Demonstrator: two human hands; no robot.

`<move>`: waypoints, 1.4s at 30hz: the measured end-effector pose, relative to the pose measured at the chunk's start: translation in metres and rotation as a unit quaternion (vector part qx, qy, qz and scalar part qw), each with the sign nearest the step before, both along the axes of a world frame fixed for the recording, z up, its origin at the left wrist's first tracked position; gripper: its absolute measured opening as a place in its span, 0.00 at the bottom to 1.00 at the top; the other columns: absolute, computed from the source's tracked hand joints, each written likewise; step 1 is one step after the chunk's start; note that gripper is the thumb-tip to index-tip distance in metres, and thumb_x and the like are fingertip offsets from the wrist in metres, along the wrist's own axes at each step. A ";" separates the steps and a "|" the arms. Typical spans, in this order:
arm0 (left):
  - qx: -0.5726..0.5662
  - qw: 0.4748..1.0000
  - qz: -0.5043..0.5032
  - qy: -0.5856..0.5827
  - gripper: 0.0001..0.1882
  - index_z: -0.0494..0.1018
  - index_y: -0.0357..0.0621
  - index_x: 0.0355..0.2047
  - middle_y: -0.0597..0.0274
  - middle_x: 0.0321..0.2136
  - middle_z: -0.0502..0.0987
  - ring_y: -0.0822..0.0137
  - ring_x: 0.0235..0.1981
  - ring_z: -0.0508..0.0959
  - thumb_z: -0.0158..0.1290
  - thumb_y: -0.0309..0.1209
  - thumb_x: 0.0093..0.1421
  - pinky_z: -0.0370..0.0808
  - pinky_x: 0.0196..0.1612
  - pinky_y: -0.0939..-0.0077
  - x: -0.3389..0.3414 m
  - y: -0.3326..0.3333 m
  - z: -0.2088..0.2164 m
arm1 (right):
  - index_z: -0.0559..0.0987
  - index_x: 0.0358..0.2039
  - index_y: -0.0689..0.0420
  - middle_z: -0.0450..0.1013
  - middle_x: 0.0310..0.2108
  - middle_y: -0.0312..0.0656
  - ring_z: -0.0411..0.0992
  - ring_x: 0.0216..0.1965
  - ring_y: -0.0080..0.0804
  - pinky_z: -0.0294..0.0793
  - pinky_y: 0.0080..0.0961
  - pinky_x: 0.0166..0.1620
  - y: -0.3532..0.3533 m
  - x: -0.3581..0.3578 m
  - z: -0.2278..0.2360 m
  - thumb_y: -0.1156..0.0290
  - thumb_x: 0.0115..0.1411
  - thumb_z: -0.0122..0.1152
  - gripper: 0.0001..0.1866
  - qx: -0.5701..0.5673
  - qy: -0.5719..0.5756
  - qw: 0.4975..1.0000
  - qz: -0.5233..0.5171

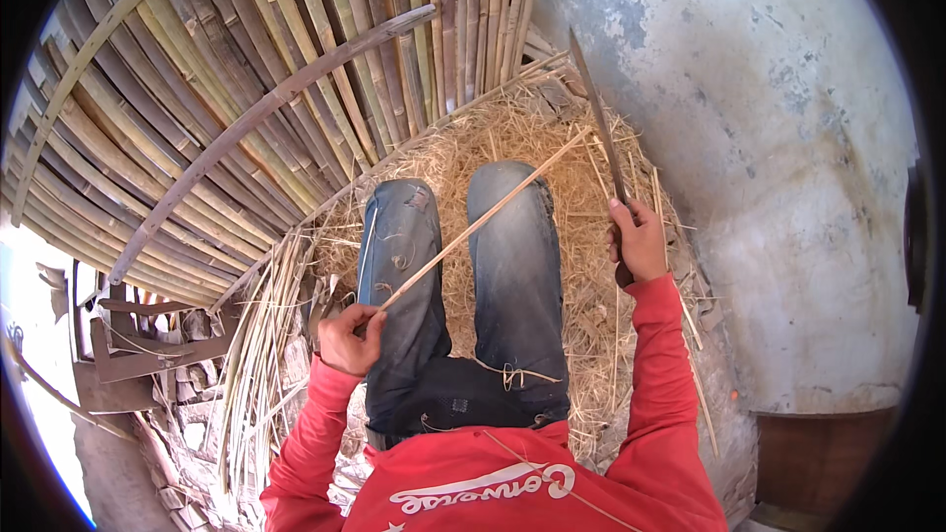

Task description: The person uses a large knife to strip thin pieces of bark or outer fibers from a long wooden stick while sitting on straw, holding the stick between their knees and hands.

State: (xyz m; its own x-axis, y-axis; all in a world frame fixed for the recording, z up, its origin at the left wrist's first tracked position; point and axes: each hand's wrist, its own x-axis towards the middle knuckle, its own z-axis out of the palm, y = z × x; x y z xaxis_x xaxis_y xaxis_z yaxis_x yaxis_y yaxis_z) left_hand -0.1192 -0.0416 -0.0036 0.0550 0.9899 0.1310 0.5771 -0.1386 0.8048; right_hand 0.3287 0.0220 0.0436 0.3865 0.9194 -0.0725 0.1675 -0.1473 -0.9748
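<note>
Left hand (350, 340) and right hand (641, 239) are held apart, one to each side of the person's legs, and each is closed around something. Thumb and curled fingers of the left hand pinch the near end of a thin bamboo strip (483, 225). From there the strip slants up and to the right, passing above both legs of the faded jeans (517, 276), with its far end just beside the knife (598, 108); whether the two touch, I cannot tell. Wrapped around the knife's handle, the right hand holds the long, dark blade pointing away from the body and tilted a little to the left.

A curled shaving (512, 374) lies across the lap. Pale straw (591, 320) covers the floor around the legs, and a loose heap of thin strips (256, 355) lies to the left, beyond the left hand. Farther off on that side stands a dark wooden frame (163, 347). Behind the straw rises a bamboo fence (197, 15), crossed by a curved pole (286, 91). A patchy pale wall (749, 187) closes the right side. At its foot is a brown box-like thing (818, 463); its inside cannot be seen.
</note>
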 end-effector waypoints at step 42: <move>0.004 0.998 -0.031 -0.052 0.06 0.83 0.31 0.35 0.53 0.25 0.86 0.71 0.27 0.86 0.62 0.24 0.63 0.79 0.32 0.78 0.054 0.040 0.005 | 0.79 0.45 0.58 0.69 0.19 0.32 0.64 0.14 0.18 0.63 0.18 0.17 -0.041 -0.057 0.006 0.56 0.74 0.58 0.16 -0.130 0.055 0.982 0.125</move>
State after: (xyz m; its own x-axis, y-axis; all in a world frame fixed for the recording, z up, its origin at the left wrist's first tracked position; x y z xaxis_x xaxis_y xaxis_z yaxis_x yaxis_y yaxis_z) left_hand -0.0655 -0.0016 0.0009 0.1020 0.9838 0.1473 0.4805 -0.1784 0.8587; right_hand 0.2715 -0.0192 0.0493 0.1275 0.9297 -0.3456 0.1262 -0.3609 -0.9240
